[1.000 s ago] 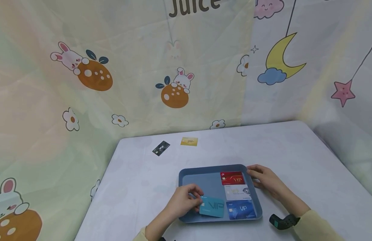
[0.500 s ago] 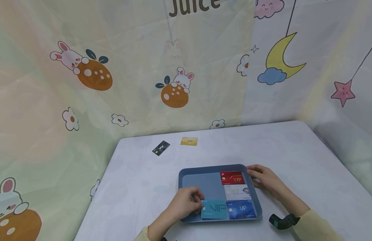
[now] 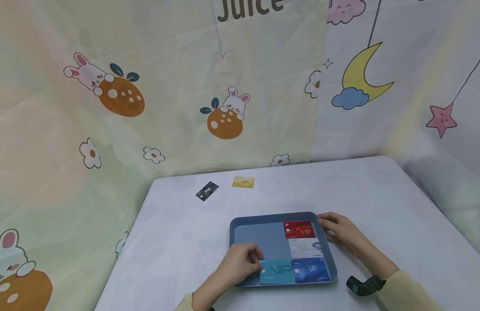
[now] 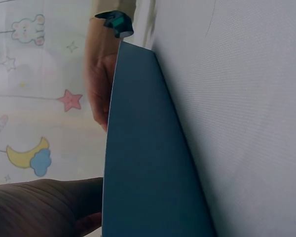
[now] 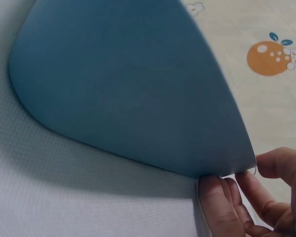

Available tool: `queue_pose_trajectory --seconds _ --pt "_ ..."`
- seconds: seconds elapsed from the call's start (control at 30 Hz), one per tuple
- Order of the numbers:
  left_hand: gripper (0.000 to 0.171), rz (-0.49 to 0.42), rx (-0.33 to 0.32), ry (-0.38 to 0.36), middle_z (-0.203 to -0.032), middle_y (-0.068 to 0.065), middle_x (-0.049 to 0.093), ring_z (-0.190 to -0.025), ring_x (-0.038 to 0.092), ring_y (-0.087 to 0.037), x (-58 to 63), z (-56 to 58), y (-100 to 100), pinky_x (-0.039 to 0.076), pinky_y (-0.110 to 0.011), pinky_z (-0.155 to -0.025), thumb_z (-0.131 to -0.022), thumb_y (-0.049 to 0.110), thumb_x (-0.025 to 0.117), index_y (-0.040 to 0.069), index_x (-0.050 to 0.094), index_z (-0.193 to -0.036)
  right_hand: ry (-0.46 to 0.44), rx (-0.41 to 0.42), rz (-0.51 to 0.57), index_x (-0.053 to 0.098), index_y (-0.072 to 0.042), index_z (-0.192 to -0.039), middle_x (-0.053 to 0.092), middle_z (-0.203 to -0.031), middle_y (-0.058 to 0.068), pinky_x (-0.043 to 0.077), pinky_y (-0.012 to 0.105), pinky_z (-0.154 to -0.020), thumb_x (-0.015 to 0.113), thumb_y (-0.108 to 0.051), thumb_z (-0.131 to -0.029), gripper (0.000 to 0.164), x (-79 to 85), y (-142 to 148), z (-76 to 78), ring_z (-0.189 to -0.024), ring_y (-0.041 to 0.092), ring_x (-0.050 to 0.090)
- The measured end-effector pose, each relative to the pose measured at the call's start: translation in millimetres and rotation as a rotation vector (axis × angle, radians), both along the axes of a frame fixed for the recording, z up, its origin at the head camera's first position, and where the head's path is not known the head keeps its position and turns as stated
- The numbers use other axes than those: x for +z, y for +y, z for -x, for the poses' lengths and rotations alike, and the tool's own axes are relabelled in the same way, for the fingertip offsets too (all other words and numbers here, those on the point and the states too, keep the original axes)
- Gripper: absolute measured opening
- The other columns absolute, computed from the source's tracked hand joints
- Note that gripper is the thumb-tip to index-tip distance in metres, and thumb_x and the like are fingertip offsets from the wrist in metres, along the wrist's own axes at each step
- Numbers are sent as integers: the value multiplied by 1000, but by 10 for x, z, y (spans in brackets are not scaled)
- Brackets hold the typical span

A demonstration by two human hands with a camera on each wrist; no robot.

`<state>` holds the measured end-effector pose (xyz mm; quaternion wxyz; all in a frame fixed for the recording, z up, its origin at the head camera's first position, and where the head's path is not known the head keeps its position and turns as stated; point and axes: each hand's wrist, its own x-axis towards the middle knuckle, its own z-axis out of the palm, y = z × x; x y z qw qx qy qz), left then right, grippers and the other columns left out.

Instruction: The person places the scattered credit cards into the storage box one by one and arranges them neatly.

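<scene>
A teal VIP card (image 3: 276, 273) lies in the front part of a shallow blue-grey tray (image 3: 253, 233), its right edge against a blue VIP card (image 3: 316, 271). My left hand (image 3: 240, 262) holds the teal card by its left edge, thumb and fingers curled there. In the left wrist view the tray's outer wall hides those fingertips. My right hand (image 3: 344, 233) grips the tray at its far right corner; the right wrist view shows thumb and fingertips (image 5: 249, 182) pinching the rim. Behind the blue card lie a white card (image 3: 303, 248) and a red VIP card (image 3: 299, 230).
On the white tabletop (image 3: 341, 185) beyond the tray lie a black VIP card (image 3: 207, 191) and a yellow card (image 3: 243, 182). A dark wrist device (image 3: 365, 286) is on the right forearm. Patterned fabric (image 3: 177, 108) hangs behind the table.
The teal card has gone from tilted to flat and shifted slightly right and nearer, lining up beside the blue card. My left hand moved along with it; the right hand stayed at the rim.
</scene>
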<state>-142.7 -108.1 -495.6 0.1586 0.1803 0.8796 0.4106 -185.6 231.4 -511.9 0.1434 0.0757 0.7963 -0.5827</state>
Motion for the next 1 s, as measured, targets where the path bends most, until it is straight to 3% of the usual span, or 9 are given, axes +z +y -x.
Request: queue_pose_trajectory --seconds 0.27,0.53,1.0 --pt "17 40 -8 49 -73 12 64 -63 55 -2 -24 6 13 47 -20 -57 -80 7 85 15 73 -89 5 -5 -5 50 7 -142 55 -141 29 62 34 -90 58 -30 -106 52 -8 -7 7 -119 31 62" --pt "20 75 -10 111 -85 9 72 -77 61 -2 -41 11 22 52 -22 -67 -77 8 87 15 75 -91 5 -4 -7 50 6 -142 55 -141 29 62 34 -91 58 -30 -106 52 -6 -6 2 -121 32 61" --pt "19 71 -2 106 -85 9 72 -78 62 -2 -62 10 16 54 -22 -69 -77 8 87 14 74 -91 5 -2 -19 50 7 -142 55 -141 29 62 34 -91 58 -29 -106 52 7 -18 -4 -121 33 61"
